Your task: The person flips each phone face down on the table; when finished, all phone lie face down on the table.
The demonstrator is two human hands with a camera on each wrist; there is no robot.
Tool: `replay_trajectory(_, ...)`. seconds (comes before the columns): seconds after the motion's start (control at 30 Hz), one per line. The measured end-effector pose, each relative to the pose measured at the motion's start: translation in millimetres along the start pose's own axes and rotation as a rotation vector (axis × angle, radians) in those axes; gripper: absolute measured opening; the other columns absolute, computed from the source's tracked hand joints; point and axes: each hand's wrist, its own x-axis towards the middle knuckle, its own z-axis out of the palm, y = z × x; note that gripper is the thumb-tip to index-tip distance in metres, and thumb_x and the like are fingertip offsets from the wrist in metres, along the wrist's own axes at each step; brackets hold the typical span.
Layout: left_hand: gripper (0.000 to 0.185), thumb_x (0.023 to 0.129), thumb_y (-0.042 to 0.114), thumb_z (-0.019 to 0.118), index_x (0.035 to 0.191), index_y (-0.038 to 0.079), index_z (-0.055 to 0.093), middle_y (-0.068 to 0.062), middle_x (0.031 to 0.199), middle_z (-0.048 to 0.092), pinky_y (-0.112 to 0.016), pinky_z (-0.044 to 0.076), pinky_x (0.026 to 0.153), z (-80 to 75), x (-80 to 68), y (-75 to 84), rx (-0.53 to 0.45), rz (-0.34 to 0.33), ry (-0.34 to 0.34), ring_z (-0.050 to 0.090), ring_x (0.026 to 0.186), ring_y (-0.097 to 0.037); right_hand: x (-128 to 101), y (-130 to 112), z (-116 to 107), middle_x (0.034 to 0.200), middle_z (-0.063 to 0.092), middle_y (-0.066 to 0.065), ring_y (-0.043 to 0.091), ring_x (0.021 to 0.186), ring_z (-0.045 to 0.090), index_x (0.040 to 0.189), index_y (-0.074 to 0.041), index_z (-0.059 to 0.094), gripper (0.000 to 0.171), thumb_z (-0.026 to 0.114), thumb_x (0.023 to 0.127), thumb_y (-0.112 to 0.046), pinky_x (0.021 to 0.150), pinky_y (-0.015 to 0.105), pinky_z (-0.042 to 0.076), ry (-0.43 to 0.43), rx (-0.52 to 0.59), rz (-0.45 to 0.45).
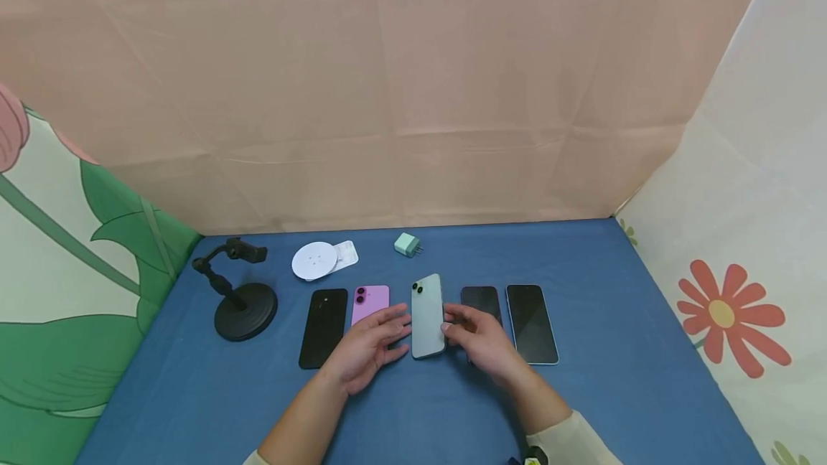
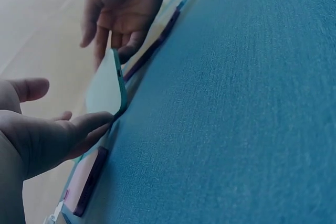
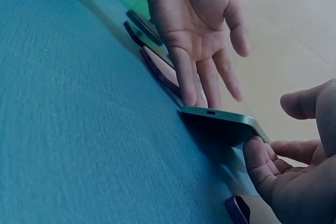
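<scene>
A pale green phone [image 1: 427, 316] is tilted at the middle of the row, its back with two camera lenses facing up. My left hand [image 1: 371, 349] has its fingers extended to the phone's left edge. At its right edge is my right hand [image 1: 481, 339], with bent fingers. In the right wrist view, the right fingers [image 3: 258, 158] reach under the edge of the phone [image 3: 223, 116], and the thumb stands apart. The left fingertips meet the phone's lower corner in the left wrist view. A purple phone [image 1: 371, 300] lies beside the left hand, partly hidden.
A black phone [image 1: 324, 329] lies on the left, with two dark-screened phones, one [image 1: 482, 298] behind the right hand and another [image 1: 533, 323] farther right. A black stand [image 1: 245, 312], white disc [image 1: 314, 260], white card [image 1: 345, 255] and green plug adapter [image 1: 407, 244] are farther back.
</scene>
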Motion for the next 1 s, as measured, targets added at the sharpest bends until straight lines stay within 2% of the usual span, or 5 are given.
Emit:
replay_trajectory(0.2,0.057,0.11,0.014,0.048,0.161,-0.002,0.028,-0.025,0.165,0.031,-0.057,0.034,0.117,-1.3,-0.9,0.7,0.005,0.005,0.007,0.031,0.152,-0.041,0,1,-3,0.132,0.065,0.019,0.026,0.111,0.066,0.143,0.006,0.056,0.05,0.068,0.101,-0.018,0.09,0.037,0.059,-0.027,0.018,-0.002)
replay_trajectory(0.6,0.059,0.11,0.017,0.051,0.16,-0.002,0.028,-0.027,0.164,0.03,-0.054,0.038,0.115,-5.9,-9.0,1.7,0.034,0.02,0.034,0.032,0.151,-0.041,0,4,5,0.134,0.064,0.02,0.027,0.115,0.066,0.144,0.008,0.053,0.053,0.068,0.101,-0.018,0.095,0.041,0.058,-0.059,0.003,0.009)
replay_trajectory(1.0,0.06,0.109,0.019,0.054,0.159,-0.002,0.03,-0.027,0.163,0.033,-0.052,0.043,0.111,-8.4,-16.1,4.1,0.082,0.026,0.057,0.034,0.15,-0.042,-2,8,15,0.138,0.064,0.017,0.028,0.117,0.065,0.146,0.003,0.055,0.056,0.07,0.1,-0.027,0.096,0.046,0.056,-0.068,-0.127,-0.03)
